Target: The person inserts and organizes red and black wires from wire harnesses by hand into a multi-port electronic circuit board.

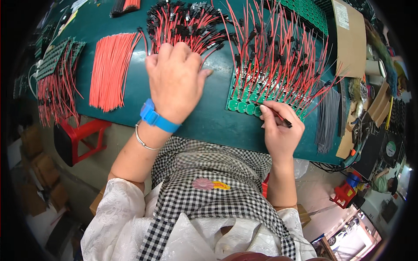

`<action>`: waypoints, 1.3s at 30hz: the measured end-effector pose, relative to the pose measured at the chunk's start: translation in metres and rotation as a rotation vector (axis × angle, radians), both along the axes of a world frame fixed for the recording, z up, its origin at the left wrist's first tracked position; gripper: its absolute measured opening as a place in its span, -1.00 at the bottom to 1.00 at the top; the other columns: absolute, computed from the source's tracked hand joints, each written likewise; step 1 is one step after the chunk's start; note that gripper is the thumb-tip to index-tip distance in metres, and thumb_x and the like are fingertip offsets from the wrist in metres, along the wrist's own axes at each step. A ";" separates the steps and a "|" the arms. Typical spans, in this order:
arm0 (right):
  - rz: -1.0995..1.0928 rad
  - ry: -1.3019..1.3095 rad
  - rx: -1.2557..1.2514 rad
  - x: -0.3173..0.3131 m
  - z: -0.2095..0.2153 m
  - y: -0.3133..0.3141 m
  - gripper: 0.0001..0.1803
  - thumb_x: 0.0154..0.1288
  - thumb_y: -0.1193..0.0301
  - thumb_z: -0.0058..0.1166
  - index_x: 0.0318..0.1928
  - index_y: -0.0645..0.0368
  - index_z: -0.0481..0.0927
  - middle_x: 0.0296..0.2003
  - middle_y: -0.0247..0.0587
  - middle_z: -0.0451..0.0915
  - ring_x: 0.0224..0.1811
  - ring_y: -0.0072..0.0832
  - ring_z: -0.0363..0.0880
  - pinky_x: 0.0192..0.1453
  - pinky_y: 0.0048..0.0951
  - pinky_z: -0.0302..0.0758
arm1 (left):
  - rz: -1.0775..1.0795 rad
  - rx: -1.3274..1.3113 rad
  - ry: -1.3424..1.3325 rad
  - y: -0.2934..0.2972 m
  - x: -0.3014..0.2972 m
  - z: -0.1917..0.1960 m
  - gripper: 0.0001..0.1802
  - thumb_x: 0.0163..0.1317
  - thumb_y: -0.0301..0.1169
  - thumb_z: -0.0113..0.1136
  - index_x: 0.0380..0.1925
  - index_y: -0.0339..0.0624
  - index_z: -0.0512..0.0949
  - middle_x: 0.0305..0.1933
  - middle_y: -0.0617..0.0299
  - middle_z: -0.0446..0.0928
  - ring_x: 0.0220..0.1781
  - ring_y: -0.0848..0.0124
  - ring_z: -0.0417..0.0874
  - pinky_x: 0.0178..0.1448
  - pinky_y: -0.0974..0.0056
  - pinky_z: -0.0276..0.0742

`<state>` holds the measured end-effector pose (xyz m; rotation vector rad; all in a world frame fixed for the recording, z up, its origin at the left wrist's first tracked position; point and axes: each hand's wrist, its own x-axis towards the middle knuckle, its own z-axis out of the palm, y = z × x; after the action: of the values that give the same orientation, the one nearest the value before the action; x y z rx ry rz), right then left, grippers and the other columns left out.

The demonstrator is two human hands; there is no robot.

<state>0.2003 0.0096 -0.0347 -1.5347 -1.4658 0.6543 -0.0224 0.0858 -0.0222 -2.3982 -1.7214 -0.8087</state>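
My left hand [178, 78] is at the near edge of a heap of red and black wire leads with black connectors [185, 24]. Its fingers bend down with the tips hidden, and the thumb stands apart to the right. My right hand [283, 128] pinches a wire lead [285, 122], whose black connector sticks out below the fingers. That hand is at the near edge of a green circuit board panel [244, 105] made of round sections. Many red and black leads [270, 56] rise upright from the panel.
Red wires [113, 71] lie in a bundle at the left, beside wired green boards [56, 65] at the table edge. Grey wires [327, 117] lie to the right of the panel. A cardboard sheet [350, 37] stands behind them. A red stool [82, 135] is below left.
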 end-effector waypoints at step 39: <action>0.108 -0.401 0.047 -0.013 0.007 0.018 -0.84 0.16 0.51 0.30 -0.41 0.18 0.52 -0.50 -0.17 0.56 -0.54 -0.24 0.56 -0.49 -0.30 0.47 | -0.097 -0.714 -0.832 -0.047 -0.028 0.012 -0.89 0.38 -0.57 0.11 -0.13 -0.36 0.48 -0.29 0.19 0.64 -0.24 0.56 0.61 -0.08 0.46 0.51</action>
<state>0.1876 0.0274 -0.0278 -1.6212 -1.8589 0.3811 -0.0505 0.0388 -0.0097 -2.7980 -2.5458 -1.6070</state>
